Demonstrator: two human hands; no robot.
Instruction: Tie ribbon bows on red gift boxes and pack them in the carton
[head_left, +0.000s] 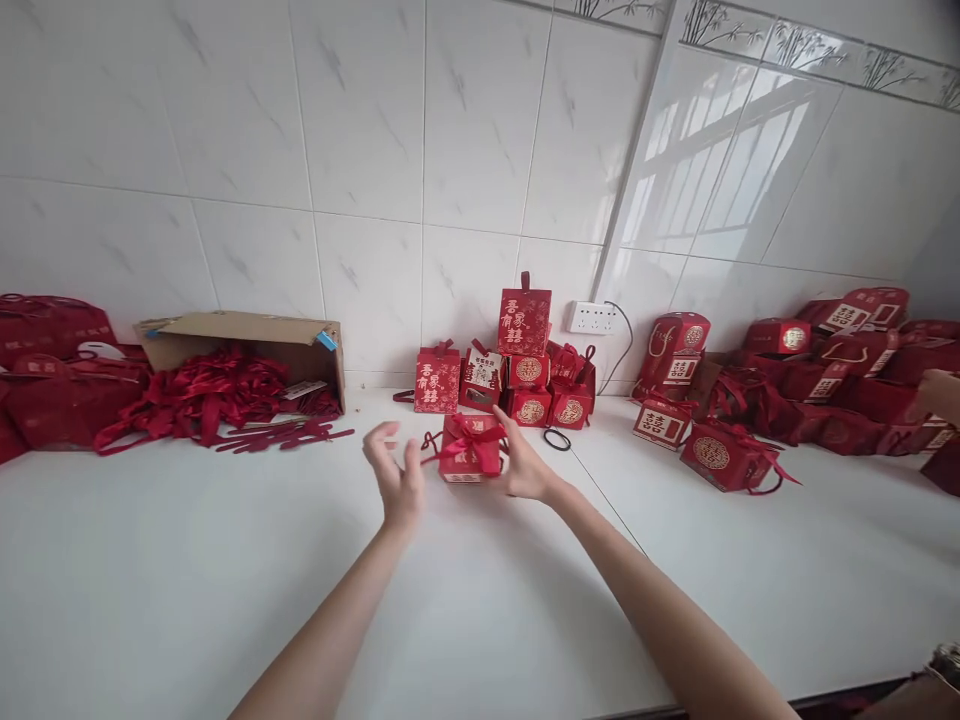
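A small red gift box [469, 462] with a red ribbon bow [478, 440] on top stands on the white table between my hands. My left hand [395, 475] is left of the box, apart from it, with its fingers spread and curved and nothing in it. At the box's right side is my right hand [523, 462], its thumb and fingers apart; whether it touches the box is hard to tell. Just behind, other red boxes [527, 370] are grouped and stacked against the tiled wall.
A cardboard box [240, 326] of red ribbons [217, 390] is at the left, beside red bags [75, 400]. A black ring [556, 439] lies right of centre. More red boxes [724, 455] pile up at the right, where another person's hand [942, 392] shows. A power strip [595, 318] is on the wall.
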